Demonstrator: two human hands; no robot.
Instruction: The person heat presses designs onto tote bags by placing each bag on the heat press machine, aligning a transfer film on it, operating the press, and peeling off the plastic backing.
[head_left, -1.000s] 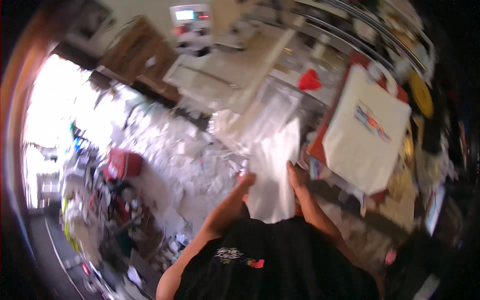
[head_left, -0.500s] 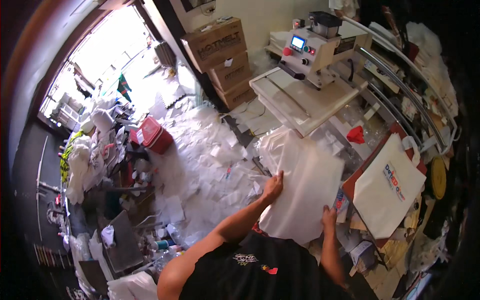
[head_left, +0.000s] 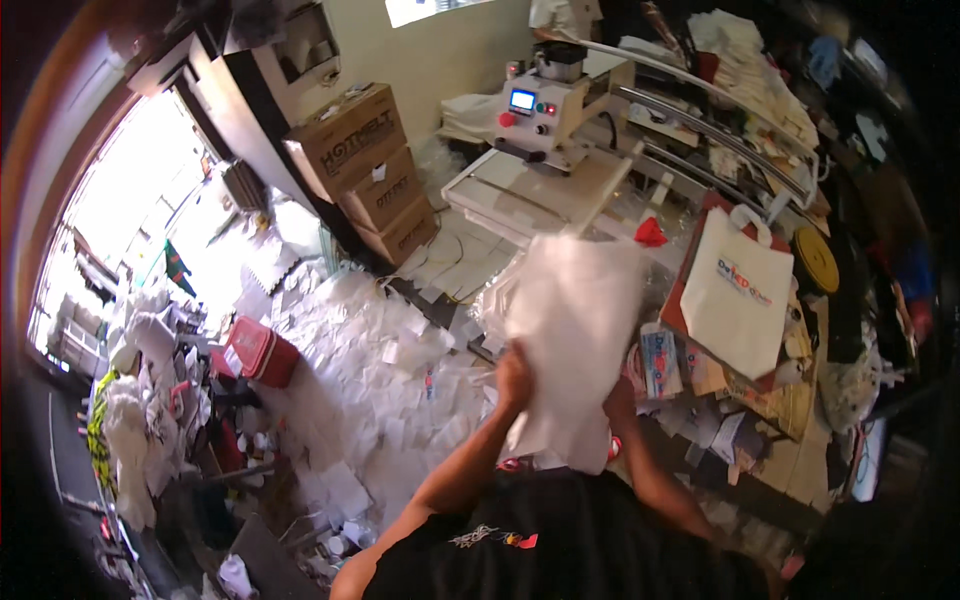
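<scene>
In front of my body I hold up a blank, soft white fabric sheet (head_left: 575,335), slightly blurred; I cannot tell if it is a single layer or a flat bag. My left hand (head_left: 515,378) is closed on its left edge, thumb up. My right hand (head_left: 619,402) grips the opposite edge lower down, its fingers partly hidden. To the right lies a white tote bag (head_left: 735,300) with a coloured print and a handle loop, on a reddish-brown board (head_left: 697,238). Beyond the sheet stands a heat press (head_left: 545,185) with a lit screen.
Brown cartons (head_left: 365,170) are stacked by the wall. Loose white sheets and film (head_left: 350,370) cover the floor at left, around a red bucket (head_left: 262,352). A red cloth (head_left: 650,232) and a yellow roll (head_left: 815,258) lie near the tote bag. Curved metal rails (head_left: 700,170) run behind.
The view has shifted, so the surroundings sit further left. The white sheet now hangs more upright and narrower, with my hands closer together, both still gripping it.
</scene>
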